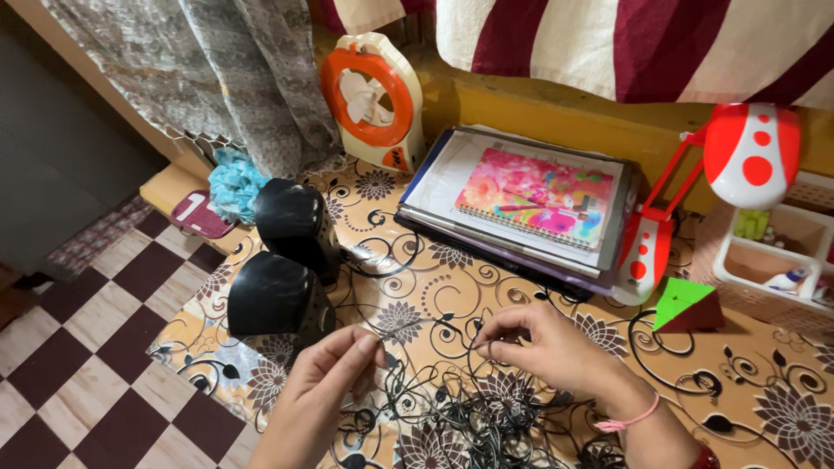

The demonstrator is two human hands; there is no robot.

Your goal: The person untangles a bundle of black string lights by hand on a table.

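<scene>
My left hand (326,382) and my right hand (547,347) are over a tangle of thin black cables (460,417) on a table with a floral cover (747,382). Each hand pinches a strand of the cable between thumb and fingertips, and a thin length runs between them. A pink band circles my right wrist. Two black speakers (282,260) stand just left of my left hand, their wires leading into the tangle.
A stack of notebooks and folders (530,200) lies at the back. An orange and cream hand fan (373,100) leans behind it. A red and white desk lamp (738,165), a green and red pyramid puzzle (686,304) and a white basket (773,260) are at right. Checkered floor lies left.
</scene>
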